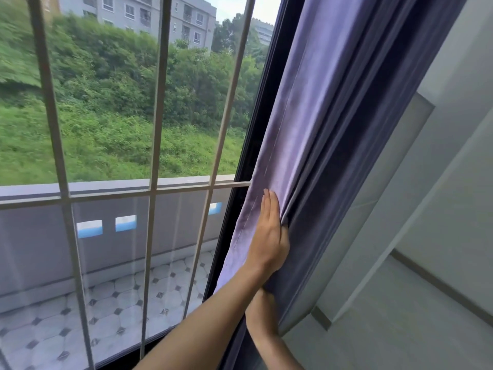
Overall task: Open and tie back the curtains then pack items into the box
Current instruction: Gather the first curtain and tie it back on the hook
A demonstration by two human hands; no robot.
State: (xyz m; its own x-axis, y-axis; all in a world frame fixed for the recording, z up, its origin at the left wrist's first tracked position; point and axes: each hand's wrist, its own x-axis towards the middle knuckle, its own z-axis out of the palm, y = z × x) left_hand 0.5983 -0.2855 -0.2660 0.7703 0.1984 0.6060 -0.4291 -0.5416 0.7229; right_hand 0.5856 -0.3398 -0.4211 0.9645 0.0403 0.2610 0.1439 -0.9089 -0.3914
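Note:
The purple curtain point(320, 116) hangs gathered in thick folds at the right side of the window. My left hand point(269, 231) lies flat against its front panel, fingers straight and together, with the thumb hooked into a fold and pinching the fabric. My right hand point(262, 300) reaches up just below, under my left forearm, and its fingers are hidden in the curtain's folds. No box or tie-back shows in view.
The window glass with pale metal bars point(157, 102) fills the left side, edged by a dark frame point(256, 145). Beyond it are a tiled balcony point(120, 303), a parapet and greenery. A white wall point(440, 182) stands right of the curtain.

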